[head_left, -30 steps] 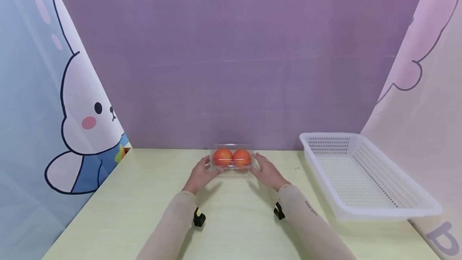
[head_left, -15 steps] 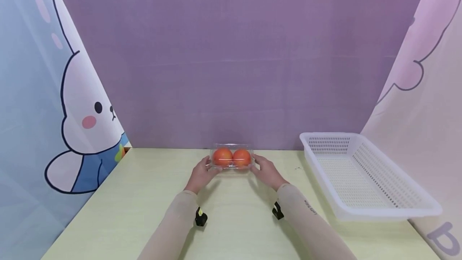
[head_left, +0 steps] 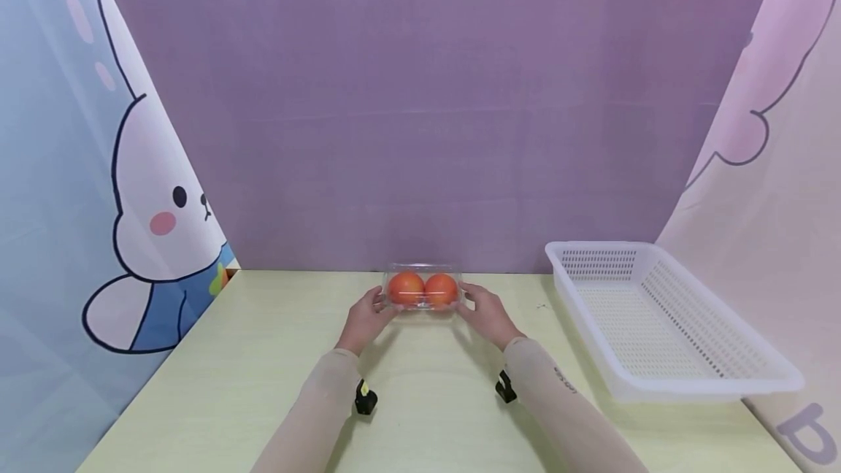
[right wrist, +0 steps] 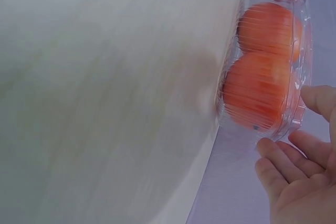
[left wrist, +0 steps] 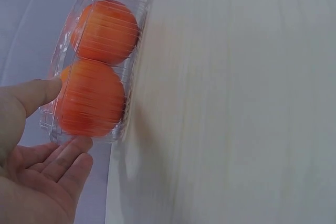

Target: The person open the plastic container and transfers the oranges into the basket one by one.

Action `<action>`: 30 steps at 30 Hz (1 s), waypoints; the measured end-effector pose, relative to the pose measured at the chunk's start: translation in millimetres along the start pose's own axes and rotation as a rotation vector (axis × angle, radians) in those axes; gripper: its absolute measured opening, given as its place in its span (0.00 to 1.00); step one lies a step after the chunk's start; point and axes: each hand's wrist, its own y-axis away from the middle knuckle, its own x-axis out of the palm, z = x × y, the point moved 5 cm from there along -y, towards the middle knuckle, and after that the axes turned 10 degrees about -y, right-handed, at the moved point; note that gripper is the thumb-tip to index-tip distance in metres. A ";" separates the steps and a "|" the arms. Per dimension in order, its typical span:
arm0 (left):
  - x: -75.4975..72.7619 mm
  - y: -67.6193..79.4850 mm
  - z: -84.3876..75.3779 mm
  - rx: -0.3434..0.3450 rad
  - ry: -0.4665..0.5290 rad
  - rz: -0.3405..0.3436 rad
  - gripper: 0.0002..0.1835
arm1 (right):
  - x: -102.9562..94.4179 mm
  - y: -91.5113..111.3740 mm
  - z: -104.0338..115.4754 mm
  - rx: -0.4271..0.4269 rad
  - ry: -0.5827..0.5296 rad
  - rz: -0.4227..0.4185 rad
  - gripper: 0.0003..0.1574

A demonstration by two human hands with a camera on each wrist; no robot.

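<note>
A clear plastic clamshell box (head_left: 423, 305) with two round orange-red fruits (head_left: 442, 289) inside stands near the far edge of the table. My left hand (head_left: 365, 320) holds its left end, the thumb at the near rim and the other fingers along the end wall. At the opposite end my right hand (head_left: 488, 318) holds it in the same manner. Up close in the left wrist view, the thumb of my left hand (left wrist: 39, 145) meets the lid's rim. The right wrist view shows the fingertips of my right hand (right wrist: 299, 166) at the box's end.
A white perforated plastic basket (head_left: 591, 341) stands at the right side of the pale wooden table (head_left: 427, 414). Behind the table hangs a purple cloth (head_left: 420, 108). Printed curtains (head_left: 52, 239) flank both sides. A small black device (head_left: 366, 398) sits at each wrist.
Both hands have drawn in slightly against the ends of the box. The box, the fruits and the basket keep nearly the same places.
</note>
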 end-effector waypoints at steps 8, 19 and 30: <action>0.1 1.8 0.0 0.010 -0.018 0.000 0.42 | -2.0 2.1 0.6 -0.004 0.002 -0.019 0.32; 1.8 10.6 -1.9 -0.013 0.007 0.015 0.42 | -5.3 7.8 4.4 0.002 0.022 -0.036 0.30; 4.3 18.9 -3.7 -0.035 0.022 0.005 0.43 | -7.5 13.5 6.2 0.007 0.060 -0.017 0.30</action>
